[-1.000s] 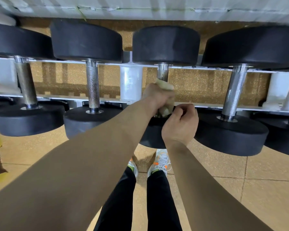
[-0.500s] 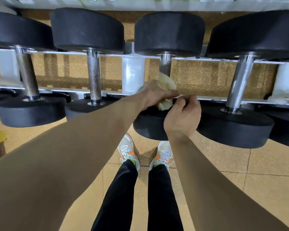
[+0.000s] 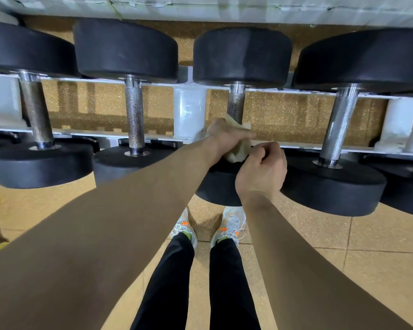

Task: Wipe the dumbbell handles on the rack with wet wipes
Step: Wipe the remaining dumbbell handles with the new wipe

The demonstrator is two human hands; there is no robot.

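Dumbbells (image 3: 125,48) abreast on rack (image 3: 190,110); left hand (image 3: 227,135), wipe (image 3: 236,156) on third handle (image 3: 235,103); right hand (image 3: 262,170) just before.

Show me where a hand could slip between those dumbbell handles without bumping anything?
Roomy gaps: between the first handle and second handle, and between the third handle and fourth handle. Narrower between second handle and white post. Crowded at the third handle's lower end, where left hand and right hand hold the wipe.
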